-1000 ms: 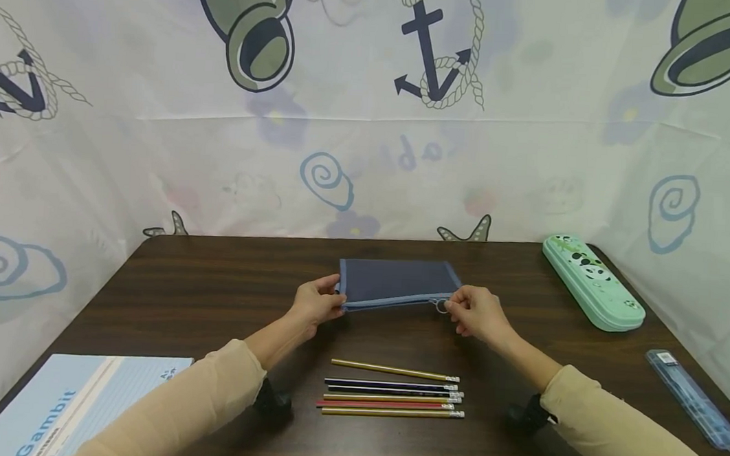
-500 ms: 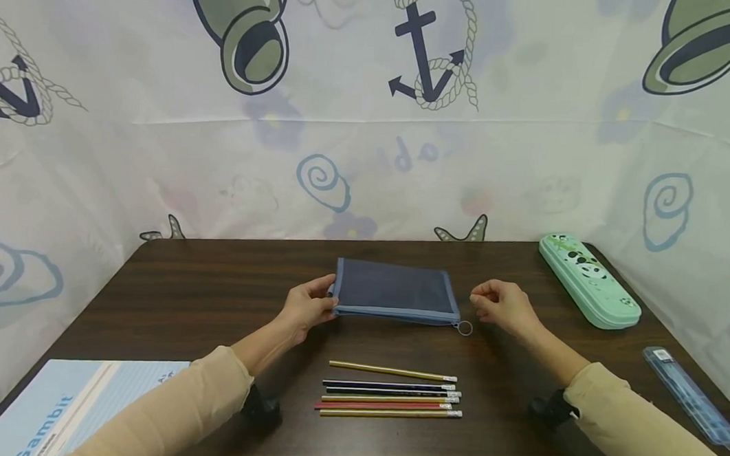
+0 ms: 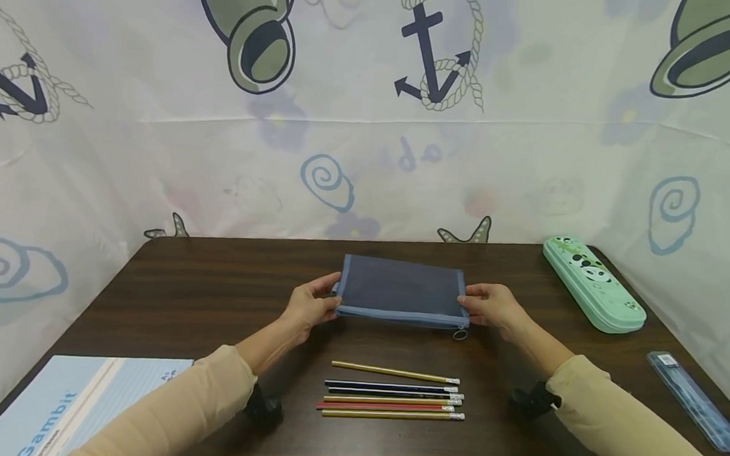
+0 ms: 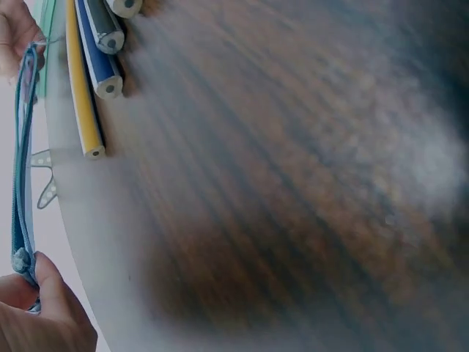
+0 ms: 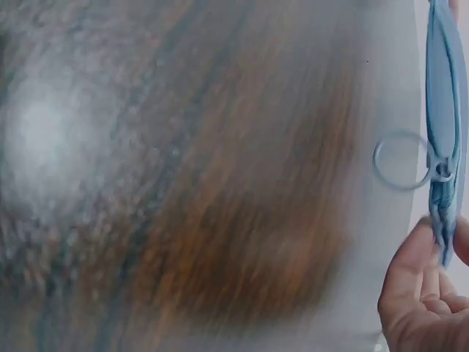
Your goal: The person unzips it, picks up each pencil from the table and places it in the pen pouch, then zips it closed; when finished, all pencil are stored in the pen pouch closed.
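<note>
The left hand [image 3: 309,304] pinches the pouch [image 3: 402,288] at its 9 o'clock edge; the right hand [image 3: 491,305] pinches the 3 o'clock edge. The pouch spans the gap between them at the middle of the table [image 3: 245,270]; whether its underside touches down cannot be told. It looks light, soft and hard to break, likely to sag if held at one end, so the bound side edges seem the best hold. A ring [image 3: 460,335] hangs at its 4 o'clock corner. The pencils [image 3: 393,394] lie apart at 6 o'clock, the green case [image 3: 594,288] at 3.
</note>
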The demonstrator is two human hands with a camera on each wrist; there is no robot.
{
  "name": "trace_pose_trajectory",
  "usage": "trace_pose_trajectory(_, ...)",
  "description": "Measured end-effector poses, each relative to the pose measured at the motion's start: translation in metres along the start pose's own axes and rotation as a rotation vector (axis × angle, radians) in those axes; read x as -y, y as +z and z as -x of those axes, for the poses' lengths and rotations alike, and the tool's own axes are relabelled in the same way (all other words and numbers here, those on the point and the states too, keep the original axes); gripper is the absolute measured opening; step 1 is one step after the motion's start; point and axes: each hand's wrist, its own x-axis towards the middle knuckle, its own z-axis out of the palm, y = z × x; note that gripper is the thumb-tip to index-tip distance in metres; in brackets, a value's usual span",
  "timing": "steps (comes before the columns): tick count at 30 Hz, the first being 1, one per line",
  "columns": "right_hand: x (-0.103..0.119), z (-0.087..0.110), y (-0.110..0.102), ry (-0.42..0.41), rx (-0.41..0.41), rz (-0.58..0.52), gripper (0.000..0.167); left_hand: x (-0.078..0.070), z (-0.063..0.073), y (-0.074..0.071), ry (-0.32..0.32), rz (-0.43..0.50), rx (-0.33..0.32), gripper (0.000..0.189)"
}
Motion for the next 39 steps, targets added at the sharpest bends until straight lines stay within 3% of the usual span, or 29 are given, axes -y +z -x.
trace_pose_trajectory(4, 0.001, 0.000, -0.001, 0.024, 0.032, -0.113, 0.044, 0.000, -0.002, -0.001, 0.004, -0.034, -0.010, 0.051)
trace_pose_trajectory(8, 0.002, -0.001, 0.001, 0.063, 0.047, -0.231, 0.026, -0.001, -0.001, 0.002, 0.049, -0.097, -0.086, 0.048)
trace_pose_trajectory(11, 0.002, -0.001, 0.002, 0.093, 0.029, -0.291, 0.026, -0.002, 0.002, 0.011, 0.080, -0.048, -0.132, 0.041)
trace_pose_trajectory(13, 0.002, -0.001, 0.002, 0.109, 0.017, -0.337, 0.031, -0.003, 0.006, 0.020, 0.062, 0.040, -0.087, 0.036)
trace_pose_trajectory(16, 0.002, 0.000, 0.004, 0.122, 0.008, -0.446, 0.033, -0.003, 0.013, 0.035, -0.031, 0.171, 0.068, 0.032)
trace_pose_trajectory(18, 0.003, 0.002, 0.006, 0.123, 0.010, -0.526, 0.027, -0.002, 0.017, 0.046, -0.110, 0.197, 0.173, 0.034)
trace_pose_trajectory(20, 0.004, 0.003, 0.009, 0.123, 0.013, -0.599, 0.020, 0.000, 0.018, 0.056, -0.165, 0.206, 0.234, 0.038)
trace_pose_trajectory(23, 0.006, 0.005, 0.016, 0.134, 0.022, -0.667, 0.013, 0.005, 0.017, 0.069, -0.202, 0.238, 0.252, 0.042)
trace_pose_trajectory(27, 0.006, 0.008, 0.022, 0.146, 0.032, -0.704, 0.017, 0.010, 0.012, 0.081, -0.176, 0.278, 0.206, 0.032)
trace_pose_trajectory(31, 0.005, 0.011, 0.023, 0.129, 0.019, -0.648, 0.042, 0.012, 0.009, 0.087, -0.120, 0.302, 0.159, 0.015)
trace_pose_trajectory(34, 0.003, 0.013, 0.023, 0.062, -0.071, -0.520, 0.057, 0.010, 0.008, 0.088, -0.087, 0.311, 0.151, 0.015)
trace_pose_trajectory(36, 0.003, 0.015, 0.024, -0.028, -0.174, -0.346, 0.056, 0.009, 0.008, 0.089, -0.077, 0.316, 0.153, 0.018)
trace_pose_trajectory(39, 0.006, 0.015, 0.029, -0.219, -0.311, -0.026, 0.043, 0.008, 0.008, 0.089, -0.068, 0.314, 0.158, 0.023)
